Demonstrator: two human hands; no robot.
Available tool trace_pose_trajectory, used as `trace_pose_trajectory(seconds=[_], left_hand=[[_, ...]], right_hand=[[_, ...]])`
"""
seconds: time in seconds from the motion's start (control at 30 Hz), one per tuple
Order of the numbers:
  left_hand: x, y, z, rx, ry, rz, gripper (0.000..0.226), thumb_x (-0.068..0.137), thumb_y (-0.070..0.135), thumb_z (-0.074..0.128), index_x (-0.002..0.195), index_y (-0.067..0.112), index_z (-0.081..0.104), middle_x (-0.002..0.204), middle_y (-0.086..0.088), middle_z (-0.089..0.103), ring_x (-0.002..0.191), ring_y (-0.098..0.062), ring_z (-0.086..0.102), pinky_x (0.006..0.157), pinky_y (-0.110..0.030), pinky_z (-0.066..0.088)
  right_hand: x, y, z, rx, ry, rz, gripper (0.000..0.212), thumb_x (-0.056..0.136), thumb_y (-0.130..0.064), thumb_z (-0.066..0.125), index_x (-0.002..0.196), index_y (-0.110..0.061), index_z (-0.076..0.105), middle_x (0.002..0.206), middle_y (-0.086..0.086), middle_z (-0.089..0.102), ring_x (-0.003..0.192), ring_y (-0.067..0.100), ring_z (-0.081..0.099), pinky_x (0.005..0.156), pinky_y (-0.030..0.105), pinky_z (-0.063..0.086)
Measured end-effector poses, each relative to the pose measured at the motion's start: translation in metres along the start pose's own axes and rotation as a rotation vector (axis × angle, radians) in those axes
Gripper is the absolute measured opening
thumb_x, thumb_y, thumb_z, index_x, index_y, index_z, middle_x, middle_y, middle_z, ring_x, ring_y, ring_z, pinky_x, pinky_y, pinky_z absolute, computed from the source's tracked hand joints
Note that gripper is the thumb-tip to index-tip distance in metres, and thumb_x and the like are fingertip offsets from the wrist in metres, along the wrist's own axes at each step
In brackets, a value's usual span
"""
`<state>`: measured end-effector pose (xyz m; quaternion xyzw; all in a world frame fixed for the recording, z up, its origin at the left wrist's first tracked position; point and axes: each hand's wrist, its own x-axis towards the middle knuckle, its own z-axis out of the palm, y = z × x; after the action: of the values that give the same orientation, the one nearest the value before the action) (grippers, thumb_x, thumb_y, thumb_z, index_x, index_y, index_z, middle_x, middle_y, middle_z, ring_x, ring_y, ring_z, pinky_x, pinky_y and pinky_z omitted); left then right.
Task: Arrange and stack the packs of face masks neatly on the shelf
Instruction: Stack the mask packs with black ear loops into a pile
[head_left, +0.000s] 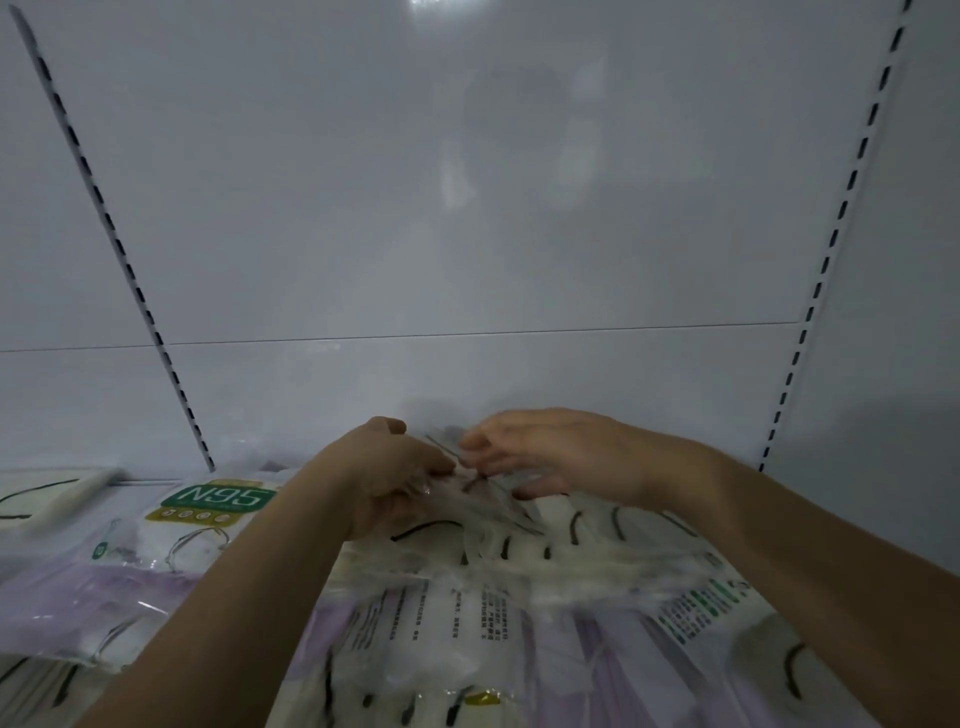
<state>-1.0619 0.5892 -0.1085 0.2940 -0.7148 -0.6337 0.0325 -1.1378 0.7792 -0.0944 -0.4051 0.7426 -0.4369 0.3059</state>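
Several clear packs of face masks lie overlapping on the shelf. My left hand (387, 475) pinches the far edge of a clear pack of cream masks with black ear loops (561, 540) in the middle. My right hand (550, 452) hovers over the same pack's far edge, fingers loosely spread and touching the plastic near my left fingertips. A pack with a green N95 label (218, 499) lies to the left. Lilac-tinted packs (93, 603) lie in front, partly under my forearms.
The white back panel (467, 234) rises behind the packs, with slotted uprights at the left (119, 260) and right (831, 249). Another pack of cream masks (47, 499) sits at the far left. Packs with printed text (441, 623) fill the near shelf.
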Motion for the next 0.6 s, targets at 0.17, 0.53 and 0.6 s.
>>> trace_pose_trajectory(seconds=[0.17, 0.53, 0.6], left_hand=[[0.0, -0.012, 0.004, 0.124, 0.001, 0.027, 0.055, 0.078, -0.003, 0.078, 0.127, 0.016, 0.062, 0.109, -0.013, 0.065, 0.097, -0.031, 0.067, 0.072, -0.037, 0.06], [-0.004, -0.019, -0.003, 0.135, 0.045, 0.15, 0.027, 0.084, -0.007, 0.067, 0.088, 0.016, 0.081, 0.096, -0.016, 0.075, 0.106, -0.045, 0.067, 0.097, -0.056, 0.054], [-0.004, -0.019, -0.003, 0.14, 0.055, 0.164, 0.027, 0.084, -0.006, 0.066, 0.087, 0.017, 0.081, 0.096, -0.017, 0.075, 0.108, -0.047, 0.065, 0.098, -0.056, 0.054]], right_hand=[[-0.013, 0.023, -0.026, -0.117, 0.297, -0.036, 0.022, 0.103, -0.013, 0.049, 0.113, -0.019, 0.067, 0.116, -0.007, 0.071, 0.111, 0.01, 0.066, 0.101, 0.042, 0.052], [-0.084, 0.052, -0.055, -0.814, -0.088, 0.356, 0.08, 0.073, -0.069, 0.072, 0.144, -0.044, 0.045, 0.141, -0.026, 0.045, 0.129, 0.001, 0.044, 0.113, 0.028, 0.035], [-0.086, 0.053, -0.055, -0.835, -0.067, 0.299, 0.062, 0.08, -0.066, 0.068, 0.137, -0.046, 0.053, 0.136, -0.025, 0.053, 0.124, 0.0, 0.051, 0.11, 0.03, 0.04]])
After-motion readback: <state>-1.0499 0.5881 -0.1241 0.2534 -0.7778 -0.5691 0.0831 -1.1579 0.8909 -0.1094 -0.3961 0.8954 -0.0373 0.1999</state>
